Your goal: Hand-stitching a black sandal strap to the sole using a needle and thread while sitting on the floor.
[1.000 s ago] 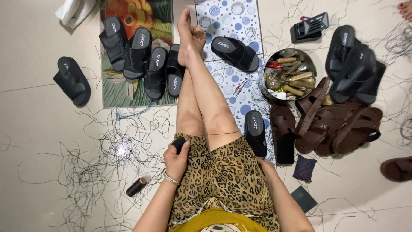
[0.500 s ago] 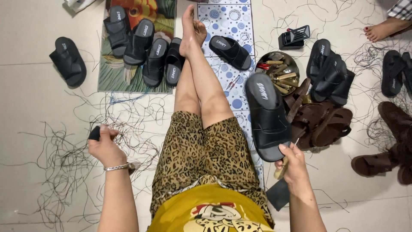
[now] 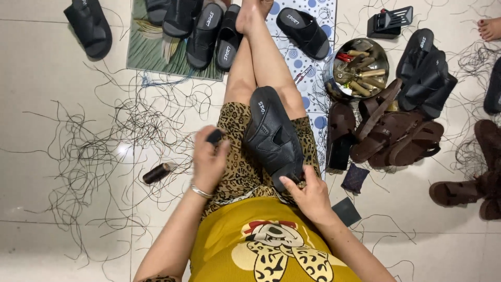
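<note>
A black slide sandal (image 3: 272, 137) lies upside-up across my lap on the leopard-print shorts. My right hand (image 3: 310, 194) grips its near heel end. My left hand (image 3: 209, 159) is closed around a small black object (image 3: 214, 136) just left of the sandal. My legs stretch forward over a patterned mat (image 3: 313, 68).
Several black sandals (image 3: 206, 23) lie on a green mat ahead, and one (image 3: 88, 28) on the tiles far left. A metal bowl of tools (image 3: 356, 70), brown sandals (image 3: 391, 130) and black ones (image 3: 425, 73) sit right. Loose black thread (image 3: 104, 151) and a dark spool (image 3: 156, 173) lie left. Another person's foot (image 3: 489, 28) shows top right.
My right hand brought the black sandal from my right side onto my lap. My left hand moved in from the floor at left to my thigh, still closed on the small black object.
</note>
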